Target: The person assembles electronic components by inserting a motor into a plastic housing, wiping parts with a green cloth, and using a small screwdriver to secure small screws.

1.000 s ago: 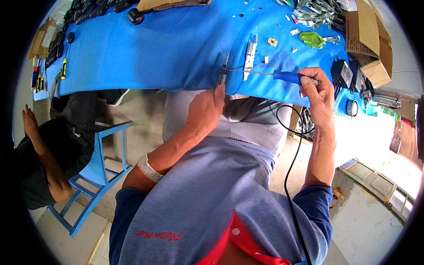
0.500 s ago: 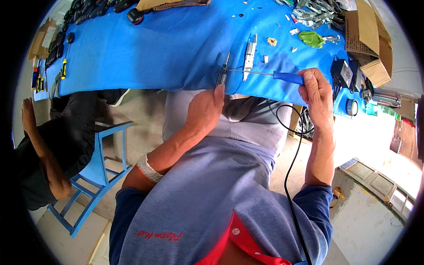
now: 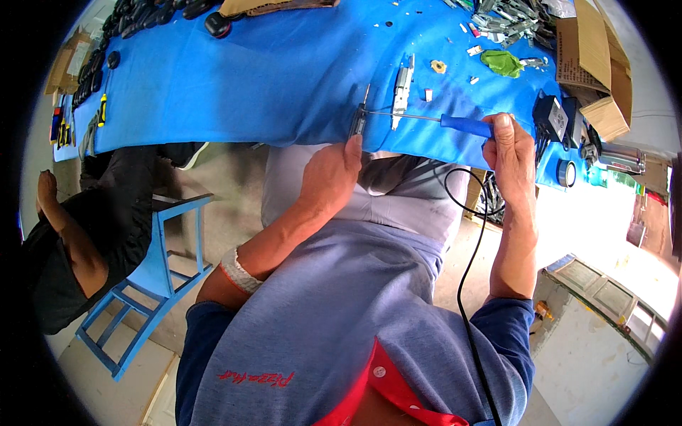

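Observation:
My left hand pinches a slim dark tool-like part with a thin metal tip pointing away from me, at the near edge of the table. From the right, my right hand grips the blue handle of a screwdriver. Its long thin shaft runs left and meets the upper end of the dark part; the exact contact is too small to make out. Just beyond the shaft, a grey-white narrow metal piece lies on the blue cloth, partly crossed by the shaft.
Scattered on the blue cloth are a green crumpled piece, small white bits and a metal parts pile. An open cardboard box and black adapter stand right. Another person sits left beside a blue chair.
My right hand and the screwdriver handle have shifted very slightly; the shaft still meets the dark part. My left hand stays put. The other person's arm at left has moved.

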Demonstrator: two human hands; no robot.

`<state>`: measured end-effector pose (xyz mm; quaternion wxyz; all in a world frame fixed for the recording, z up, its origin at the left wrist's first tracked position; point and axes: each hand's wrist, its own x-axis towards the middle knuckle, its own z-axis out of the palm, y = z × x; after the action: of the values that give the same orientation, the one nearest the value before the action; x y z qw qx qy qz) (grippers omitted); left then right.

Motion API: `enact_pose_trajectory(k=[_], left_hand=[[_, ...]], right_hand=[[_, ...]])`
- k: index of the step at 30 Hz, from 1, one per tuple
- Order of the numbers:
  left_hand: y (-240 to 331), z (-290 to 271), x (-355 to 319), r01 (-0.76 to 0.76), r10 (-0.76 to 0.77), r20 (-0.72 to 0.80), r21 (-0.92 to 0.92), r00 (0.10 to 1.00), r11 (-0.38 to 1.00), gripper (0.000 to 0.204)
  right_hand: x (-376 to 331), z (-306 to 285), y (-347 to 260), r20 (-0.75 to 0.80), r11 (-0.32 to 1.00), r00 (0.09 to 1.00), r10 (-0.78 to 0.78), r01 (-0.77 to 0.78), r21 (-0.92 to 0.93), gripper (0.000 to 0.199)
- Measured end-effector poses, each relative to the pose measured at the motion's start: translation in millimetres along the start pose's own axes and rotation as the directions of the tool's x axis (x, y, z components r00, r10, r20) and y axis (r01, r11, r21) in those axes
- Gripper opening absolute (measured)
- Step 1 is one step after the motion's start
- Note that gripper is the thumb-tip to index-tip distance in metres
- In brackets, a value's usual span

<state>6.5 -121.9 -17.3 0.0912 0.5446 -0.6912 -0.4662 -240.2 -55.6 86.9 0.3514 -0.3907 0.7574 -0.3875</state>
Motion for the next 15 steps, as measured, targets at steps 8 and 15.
enact_pose_trajectory(k=[8,15], left_hand=[[3.5,-1.5,-1.0,0.003,-0.003,0.011,-0.015,1.000,1.000,0.058],[2.6,-1.2,0.2,0.008,-0.008,0.007,0.012,1.000,1.000,0.059]], right_hand=[[0.9,1.8,10.3,0.011,0.964,0.966,-0.257,0.255,0.079,0.021],[-0.7,7.4,4.4,-0.030,0.980,0.982,-0.186,0.188,0.071,0.036]])
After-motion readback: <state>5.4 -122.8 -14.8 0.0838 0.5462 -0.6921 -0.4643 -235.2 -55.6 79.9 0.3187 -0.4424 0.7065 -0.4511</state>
